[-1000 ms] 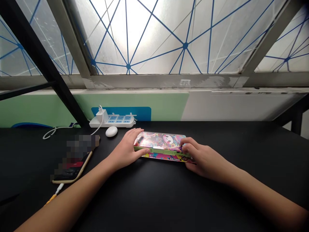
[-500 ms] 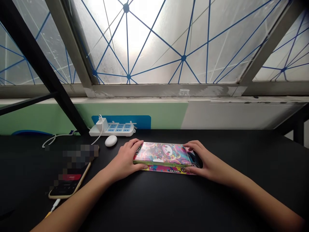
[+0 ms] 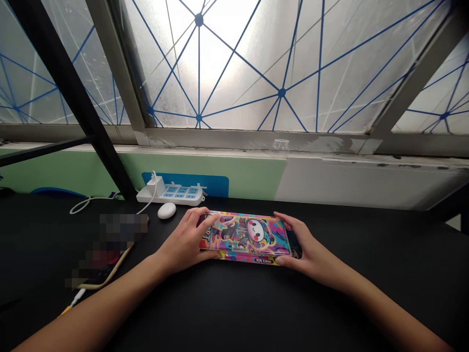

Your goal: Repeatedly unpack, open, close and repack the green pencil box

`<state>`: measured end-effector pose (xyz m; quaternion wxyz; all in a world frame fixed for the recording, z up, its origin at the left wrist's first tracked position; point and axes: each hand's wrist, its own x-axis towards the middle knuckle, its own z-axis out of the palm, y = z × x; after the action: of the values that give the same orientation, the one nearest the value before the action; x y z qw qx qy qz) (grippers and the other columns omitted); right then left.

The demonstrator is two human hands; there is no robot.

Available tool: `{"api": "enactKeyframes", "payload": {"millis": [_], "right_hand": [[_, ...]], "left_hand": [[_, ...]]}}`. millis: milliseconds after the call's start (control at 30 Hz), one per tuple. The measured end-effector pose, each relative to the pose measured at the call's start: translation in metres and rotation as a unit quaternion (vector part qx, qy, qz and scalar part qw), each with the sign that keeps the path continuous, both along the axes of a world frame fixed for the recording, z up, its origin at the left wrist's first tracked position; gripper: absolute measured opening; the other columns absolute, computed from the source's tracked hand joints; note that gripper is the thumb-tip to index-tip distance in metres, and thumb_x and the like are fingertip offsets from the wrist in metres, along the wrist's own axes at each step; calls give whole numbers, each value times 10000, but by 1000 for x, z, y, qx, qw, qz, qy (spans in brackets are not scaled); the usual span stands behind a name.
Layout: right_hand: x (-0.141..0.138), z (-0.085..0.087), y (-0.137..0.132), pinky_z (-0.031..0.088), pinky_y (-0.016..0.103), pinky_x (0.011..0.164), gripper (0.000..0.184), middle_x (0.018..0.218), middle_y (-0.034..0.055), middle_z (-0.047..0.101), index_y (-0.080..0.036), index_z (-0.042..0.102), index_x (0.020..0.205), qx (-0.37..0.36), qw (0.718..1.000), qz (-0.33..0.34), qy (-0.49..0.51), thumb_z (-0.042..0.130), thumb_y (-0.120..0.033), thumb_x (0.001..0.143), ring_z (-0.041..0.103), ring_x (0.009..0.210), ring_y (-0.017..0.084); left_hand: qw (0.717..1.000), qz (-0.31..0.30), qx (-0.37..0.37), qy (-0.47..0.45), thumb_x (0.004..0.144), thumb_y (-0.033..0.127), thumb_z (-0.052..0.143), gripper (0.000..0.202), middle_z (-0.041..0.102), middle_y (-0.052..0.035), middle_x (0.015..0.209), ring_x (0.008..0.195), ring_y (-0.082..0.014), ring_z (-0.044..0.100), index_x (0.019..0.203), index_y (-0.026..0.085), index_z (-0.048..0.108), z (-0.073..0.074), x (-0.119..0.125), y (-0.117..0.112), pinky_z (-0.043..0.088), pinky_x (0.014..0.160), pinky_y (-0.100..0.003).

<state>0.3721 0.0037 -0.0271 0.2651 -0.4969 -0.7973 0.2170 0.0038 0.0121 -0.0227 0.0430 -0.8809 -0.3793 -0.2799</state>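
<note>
A brightly printed pencil box (image 3: pixel 244 235) with a round white cartoon face on its top sits in front of me on the black desk. Along its near side runs a pink and yellow printed strip (image 3: pixel 247 258) lettered "PENCIL BOX"; whether this is an outer carton or a sheet beneath, I cannot tell. My left hand (image 3: pixel 192 237) grips the left end, fingers on top and thumb at the near edge. At the right end, my right hand (image 3: pixel 302 247) curls round the dark corner, its thumb on the front strip.
Behind my left hand lie a white rounded case (image 3: pixel 166 210) and a white power strip (image 3: pixel 183 195) with a plugged-in charger. A partly blurred phone (image 3: pixel 106 266) with a cable is left of my forearm. A black frame post (image 3: pixel 106 151) rises at the left.
The box's green edge and white clasp no longer show, and its top looks more vivid. A pink-yellow rim appears along the far edge. Both hands keep to the ends; the view has shifted slightly.
</note>
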Motion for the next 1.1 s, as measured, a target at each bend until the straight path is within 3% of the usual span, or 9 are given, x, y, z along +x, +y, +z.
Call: {"api": "enactKeyframes", "payload": {"millis": [100, 233, 367, 567, 667, 767, 933, 1000, 1100], "right_hand": [[-2, -2, 2, 336, 586, 1205, 809, 1635, 149, 313, -307, 297, 1539, 34, 997, -54, 36, 639, -625, 879, 335, 1499, 392], [-1, -4, 6, 477, 561, 1097, 772, 1529, 169, 446, -291, 317, 1513, -31, 990, -99, 91, 596, -661, 895, 536, 1340, 383], [-2, -1, 8, 518, 537, 1043, 769, 1432, 149, 543, -303, 392, 1460, -57, 986, -106, 113, 682, -658, 843, 602, 1250, 363], [-8, 8, 2, 584, 468, 943, 753, 1234, 98, 662, -292, 472, 1382, -67, 979, -111, 160, 803, -586, 773, 680, 1087, 312], [-10, 10, -2, 601, 452, 924, 747, 1202, 84, 680, -294, 487, 1361, -65, 974, -108, 190, 838, -547, 752, 684, 1090, 309], [-10, 11, -3, 615, 437, 919, 758, 1249, 86, 671, -303, 478, 1365, -67, 967, -91, 229, 861, -506, 743, 674, 1138, 307], [-9, 11, -3, 622, 433, 913, 819, 1231, 93, 674, -288, 472, 1384, -8, 971, -78, 224, 894, -484, 709, 688, 1109, 305], [-9, 12, -4, 617, 441, 922, 835, 1266, 103, 654, -289, 467, 1396, 31, 974, -79, 208, 892, -495, 707, 686, 1109, 307], [-9, 13, -6, 587, 473, 971, 850, 1294, 109, 612, -299, 461, 1417, 127, 975, -98, 156, 876, -529, 712, 667, 1120, 312]], "left_hand": [[998, 1, 54, 24, 825, 486, 816, 855, 458, -183, 1389, 1293, -395, 463, 1530, 267, 383, 1, 0, -2, 461, 1078, -601], [996, 8, 87, 33, 836, 499, 795, 825, 463, -186, 1386, 1288, -416, 459, 1526, 252, 417, 1, -1, -2, 409, 1105, -639], [996, 2, 85, 33, 846, 512, 776, 825, 481, -170, 1365, 1276, -405, 466, 1541, 266, 405, 0, -2, 1, 387, 1120, -638], [999, -2, 39, 17, 872, 540, 737, 821, 467, -157, 1396, 1311, -397, 446, 1555, 297, 351, 2, -4, -1, 365, 1138, -623], [999, 7, -1, -47, 965, 556, 590, 732, 395, -152, 1532, 1423, -401, 370, 1582, 313, 282, 3, -12, 2, 331, 1172, -613], [988, 65, -36, -136, 1024, 545, 466, 670, 329, -154, 1617, 1503, -391, 298, 1599, 288, 237, 1, -23, 10, 267, 1211, -624], [952, 85, -178, -233, 1008, 588, 463, 668, 531, -169, 1481, 1331, -355, 547, 1550, 224, 326, -2, -26, 14, 439, 1111, -565], [953, 90, -175, -232, 979, 580, 534, 588, 606, -146, 1370, 1210, -326, 623, 1435, 218, 459, 2, -22, 9, 512, 1033, -503], [966, 68, -94, -231, 908, 495, 698, 464, 663, -103, 1213, 1077, -275, 667, 1247, 215, 552, 11, -17, 0, 560, 936, -417]]}}
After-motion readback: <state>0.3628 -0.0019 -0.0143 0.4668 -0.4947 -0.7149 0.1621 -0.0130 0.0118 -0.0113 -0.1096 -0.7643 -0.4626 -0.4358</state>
